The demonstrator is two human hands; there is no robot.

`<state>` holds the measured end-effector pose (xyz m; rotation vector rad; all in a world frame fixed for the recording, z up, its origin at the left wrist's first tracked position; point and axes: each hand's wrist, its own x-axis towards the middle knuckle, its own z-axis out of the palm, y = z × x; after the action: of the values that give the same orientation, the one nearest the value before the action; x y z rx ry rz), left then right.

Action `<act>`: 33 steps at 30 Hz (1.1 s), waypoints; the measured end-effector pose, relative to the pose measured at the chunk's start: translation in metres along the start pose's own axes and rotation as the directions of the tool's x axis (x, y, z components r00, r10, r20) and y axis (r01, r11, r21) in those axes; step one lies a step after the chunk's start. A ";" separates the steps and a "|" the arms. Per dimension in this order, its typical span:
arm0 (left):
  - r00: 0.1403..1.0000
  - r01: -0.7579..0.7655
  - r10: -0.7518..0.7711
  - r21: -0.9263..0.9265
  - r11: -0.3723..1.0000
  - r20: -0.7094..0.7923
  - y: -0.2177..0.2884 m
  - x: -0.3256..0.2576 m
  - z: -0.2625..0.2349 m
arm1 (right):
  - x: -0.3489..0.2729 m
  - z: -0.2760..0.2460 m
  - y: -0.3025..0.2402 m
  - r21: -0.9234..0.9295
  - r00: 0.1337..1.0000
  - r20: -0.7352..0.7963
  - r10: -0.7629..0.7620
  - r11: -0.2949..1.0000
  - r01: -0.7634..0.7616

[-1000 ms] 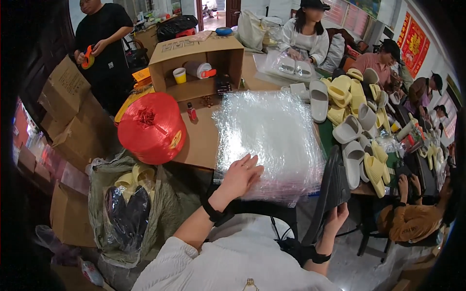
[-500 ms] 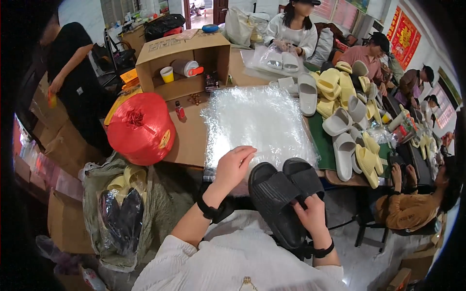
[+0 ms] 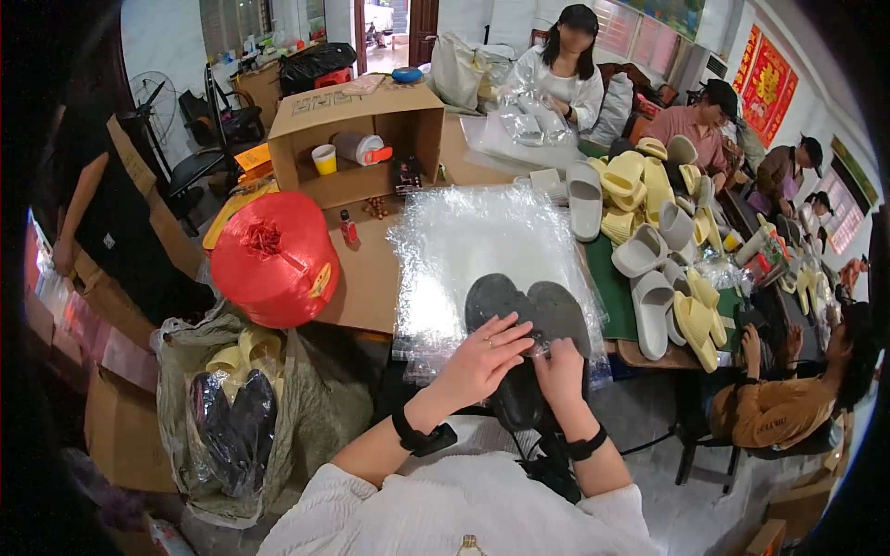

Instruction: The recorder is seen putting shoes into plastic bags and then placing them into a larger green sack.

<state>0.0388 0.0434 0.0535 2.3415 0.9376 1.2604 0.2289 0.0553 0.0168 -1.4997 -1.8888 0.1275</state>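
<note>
A pair of black slide sandals (image 3: 560, 313) lies over the near edge of a stack of clear plastic bags (image 3: 454, 246), toes pointing away from me. Their flat, dark grey faces are turned up and no straps show. Gripping the pair between the two sandals is my right hand (image 3: 562, 375), its fingers curled and partly hidden. My left hand (image 3: 477, 363) rests on the left sandal with its fingers stretched out. Whether any bag film lies over the sandals I cannot tell.
Left of the bags stand a big red roll of plastic twine (image 3: 273, 264) and an open cardboard box (image 3: 362, 102). Yellow and grey slides (image 3: 640, 250) are heaped at the right. A sack of bagged slides (image 3: 306, 417) is at lower left. Several people work around.
The black sandals have turned from straps up to flat faces up and moved forward onto the bags. My left hand has come onto them. The person across has lifted a bagged grey pair.
</note>
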 end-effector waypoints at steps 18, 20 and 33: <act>0.993 0.118 -0.112 0.158 0.980 -0.049 -0.041 -0.020 -0.031 | 0.100 0.087 -0.025 0.044 0.993 -0.115 0.004 0.999 0.001; 0.983 0.181 -0.173 0.145 0.973 -0.063 -0.048 -0.028 -0.030 | 0.085 0.088 -0.024 0.094 0.985 -0.157 -0.066 0.992 0.081; 0.970 0.242 -0.243 0.020 0.970 0.032 -0.077 -0.055 -0.021 | 0.047 -0.053 -0.130 0.164 0.580 0.713 -0.394 0.898 0.409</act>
<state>-0.0313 0.0619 -0.0117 2.1722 1.1851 1.1159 0.1498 0.0369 0.1407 -1.0311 -2.8450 0.5808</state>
